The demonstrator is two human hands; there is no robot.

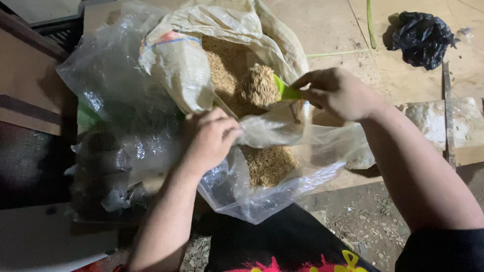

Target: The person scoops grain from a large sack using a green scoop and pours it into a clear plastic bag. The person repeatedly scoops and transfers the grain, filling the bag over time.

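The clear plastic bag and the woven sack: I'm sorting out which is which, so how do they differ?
The clear plastic bag is see-through and holds a little grain; the woven sack is opaque, pale and holds far more. The left hand grips the bag; the right hand lifts a green scoop over it. Both stand open.

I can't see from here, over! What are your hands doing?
Right hand grips green scoop, heaped with husk. Left hand holds clear bag open, partly filled. Nothing between scoop and bag.

- The green scoop (285, 91) handle is hidden inside the right hand (339, 93).
- The left hand (209, 137) fingertips are buried in the clear bag (282, 181) folds.
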